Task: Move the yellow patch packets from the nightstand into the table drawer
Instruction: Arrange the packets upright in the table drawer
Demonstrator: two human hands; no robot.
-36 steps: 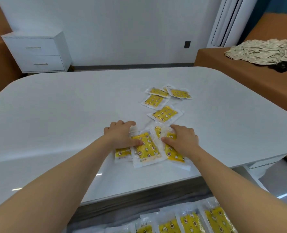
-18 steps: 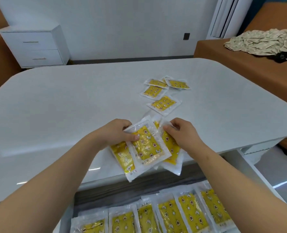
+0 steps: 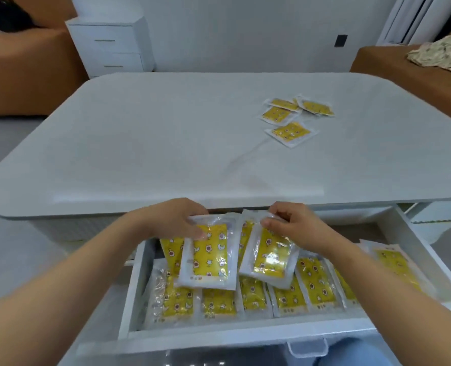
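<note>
four packets (image 3: 291, 132) loose on table (image 3: 153, 143)

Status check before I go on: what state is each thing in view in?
table drawer, pulled open, stored packets lying inside.
left hand, gripping the left packets above the drawer.
right hand, pinching the right packet above the drawer.
tabletop packets, lying flat, untouched.
nightstand, both drawers closed.

Home bedroom, white nightstand (image 3: 111, 46), orange beds (image 3: 29, 75), curtains (image 3: 414, 19)
</note>
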